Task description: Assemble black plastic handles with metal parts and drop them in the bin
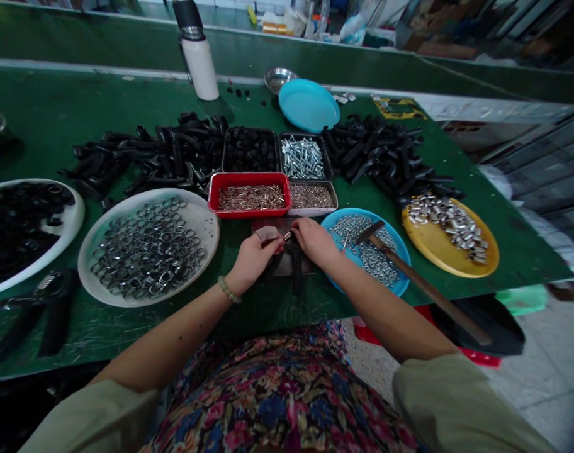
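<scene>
My left hand (256,257), with a wrap on one finger, pinches at a small shiny metal piece (287,235). My right hand (315,240) comes in from the other side, its fingertips closed close to the same piece; what they grip is hidden. Below the fingers, a black curved handle part (296,270) lies over a dark metal plate (307,263) at the table edge. Just beyond the hands stand a red tray (214,202) of thin copper-coloured pins and a tray of tiny metal parts (310,195).
Left is a white basin (86,267) of metal rings; right, a blue plate (405,277) of small nuts with a hammer (423,286) across it. Beyond are a yellow plate (423,255), a screw tray (303,157), piles of black handles (376,151) and a flask (199,66).
</scene>
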Action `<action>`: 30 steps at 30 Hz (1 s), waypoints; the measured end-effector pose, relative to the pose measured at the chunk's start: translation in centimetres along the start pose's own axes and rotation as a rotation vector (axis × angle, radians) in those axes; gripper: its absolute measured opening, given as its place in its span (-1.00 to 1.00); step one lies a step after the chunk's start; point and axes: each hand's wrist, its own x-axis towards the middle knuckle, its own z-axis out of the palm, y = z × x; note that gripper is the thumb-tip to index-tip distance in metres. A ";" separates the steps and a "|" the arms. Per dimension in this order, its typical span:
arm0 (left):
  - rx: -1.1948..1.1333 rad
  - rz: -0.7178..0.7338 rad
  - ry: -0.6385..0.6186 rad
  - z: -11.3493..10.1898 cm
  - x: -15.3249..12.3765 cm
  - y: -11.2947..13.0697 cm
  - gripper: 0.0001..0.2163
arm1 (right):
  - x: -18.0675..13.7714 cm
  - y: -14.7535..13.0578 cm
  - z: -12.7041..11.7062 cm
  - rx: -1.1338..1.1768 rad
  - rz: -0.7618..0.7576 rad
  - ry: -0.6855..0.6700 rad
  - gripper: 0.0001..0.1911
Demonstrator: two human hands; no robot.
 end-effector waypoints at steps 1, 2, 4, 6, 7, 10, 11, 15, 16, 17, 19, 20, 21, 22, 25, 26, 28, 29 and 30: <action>0.149 0.081 0.007 -0.2 -0.1 0.0 -0.85 | -0.1 -0.1 -0.1 -0.040 -0.007 -0.018 -0.82; 0.302 0.165 0.020 -0.3 -0.1 0.0 -0.84 | -0.2 -0.2 -0.1 -0.074 -0.013 -0.036 -0.81; 0.563 0.304 0.031 -0.5 -0.2 -0.1 -0.81 | -0.4 -0.3 -0.2 -0.112 -0.027 -0.065 -0.80; 0.737 0.367 0.009 -0.5 -0.2 -0.3 -0.78 | -0.7 -0.1 -0.3 -0.107 -0.045 -0.082 -0.79; 0.799 0.382 -0.012 -0.4 -0.1 -0.3 -0.77 | -0.8 0.1 -0.3 -0.093 -0.059 -0.086 -0.78; 0.939 0.409 -0.055 -0.1 0.0 -0.3 -0.76 | -1.1 0.7 -0.2 -0.024 -0.090 -0.069 -0.77; 0.978 0.415 -0.064 -0.1 0.0 -0.2 -0.77 | -1.2 0.9 -0.1 0.004 -0.087 -0.058 -0.77; 1.117 0.428 -0.109 -0.1 -0.1 0.3 -0.79 | -1.0 1.4 0.1 0.138 -0.022 0.000 -0.83; 1.146 0.436 -0.129 -0.1 -0.2 0.5 -0.80 | -0.9 1.5 0.1 0.178 -0.006 0.017 -0.85; 1.172 0.448 -0.149 -0.2 -0.3 0.6 -0.80 | -0.7 1.5 0.1 0.219 0.008 0.030 -0.87; 1.212 0.468 -0.180 -0.2 -0.4 0.8 -0.80 | -0.3 1.6 0.0 0.292 0.035 0.031 -0.90; 1.226 0.473 -0.186 -0.2 -0.4 0.9 -0.80 | -0.1 1.7 -0.1 0.319 0.048 0.020 -0.92; 1.237 0.475 -0.188 -0.2 -0.5 1.0 -0.81 | 0.1 1.7 -0.3 0.340 0.064 0.011 -0.93; 1.244 0.476 -0.190 -0.2 -0.5 1.1 -0.81 | 0.3 1.7 -0.4 0.356 0.080 0.004 -0.94; 1.240 0.489 -0.202 -0.3 -0.7 1.3 -0.80 | 0.7 1.7 -0.8 0.374 0.121 -0.008 -0.94; 1.235 0.497 -0.212 -0.4 -0.9 1.4 -0.80 | 0.8 1.7 -0.9 0.374 0.123 -0.013 -0.93; 1.222 0.505 -0.232 -0.5 -1.2 1.4 -0.78 | 1.0 1.8 -1.0 0.367 0.110 -0.029 -0.93; 1.213 0.503 -0.238 -0.6 -1.4 1.4 -0.77 | 1.0 1.8 -1.0 0.361 0.100 -0.038 -0.94; 1.202 0.498 -0.242 -0.7 -1.6 1.4 -0.76 | 1.1 1.8 -1.0 0.355 0.091 -0.049 -0.94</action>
